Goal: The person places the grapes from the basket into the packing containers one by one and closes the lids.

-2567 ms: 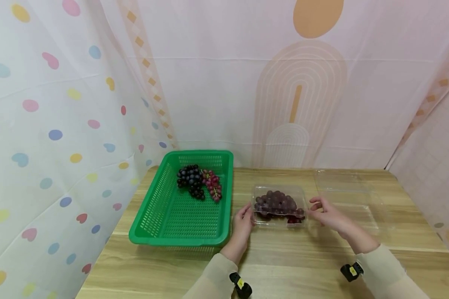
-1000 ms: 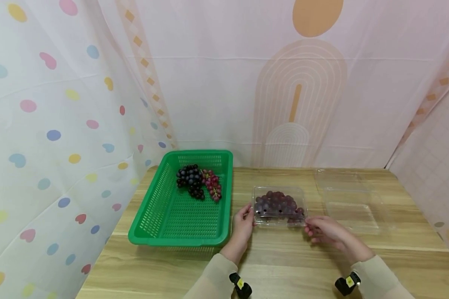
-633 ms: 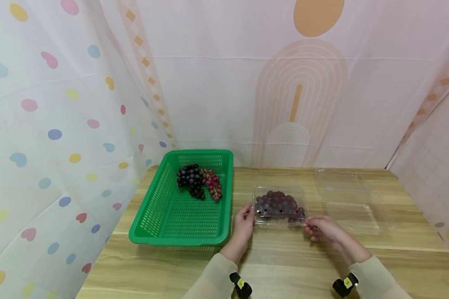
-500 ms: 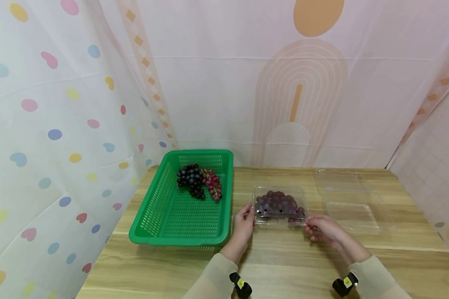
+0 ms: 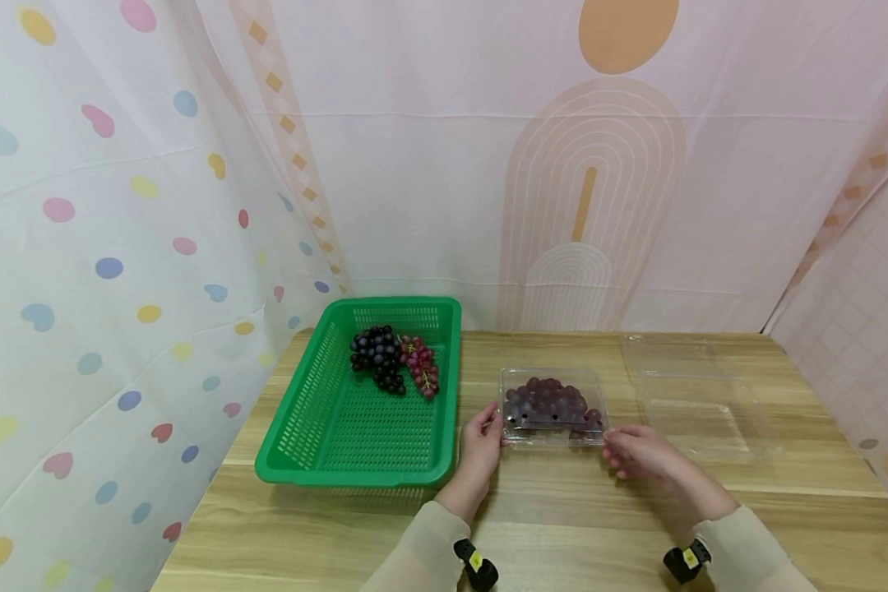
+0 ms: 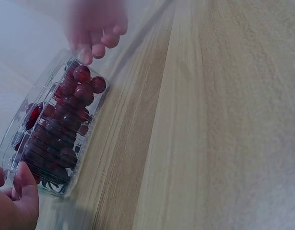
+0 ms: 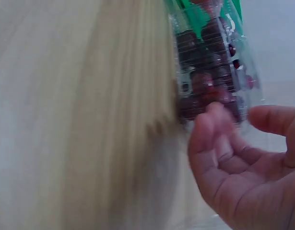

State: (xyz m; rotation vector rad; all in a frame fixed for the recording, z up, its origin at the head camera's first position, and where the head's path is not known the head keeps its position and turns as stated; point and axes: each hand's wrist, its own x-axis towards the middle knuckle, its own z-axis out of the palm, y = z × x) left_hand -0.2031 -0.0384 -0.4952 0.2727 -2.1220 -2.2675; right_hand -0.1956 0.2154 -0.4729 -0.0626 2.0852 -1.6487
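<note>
A clear plastic clamshell box (image 5: 552, 407) with a bunch of dark red grapes (image 5: 548, 400) inside stands on the table, its lid down. My left hand (image 5: 479, 444) holds the box's near left corner; in the left wrist view its thumb (image 6: 25, 179) and a finger lie at the rim. At the near right corner is my right hand (image 5: 644, 456), thumb and index finger at the rim. The right wrist view shows its curled fingers (image 7: 217, 139), blurred, against the box's end, with the thumb (image 7: 269, 117) on the other side of the corner.
A green plastic basket (image 5: 355, 477) stands at the left with a bunch of black grapes (image 5: 376, 349) and a bunch of red grapes (image 5: 419, 366). An open clear plastic clamshell box (image 5: 691, 411) lies at the right. Patterned curtains (image 5: 414, 164) border the wooden table (image 5: 548, 526).
The right hand has come from beside the box's right end down to its near right corner. The lid sits lower than before. The left hand has stayed at its corner.
</note>
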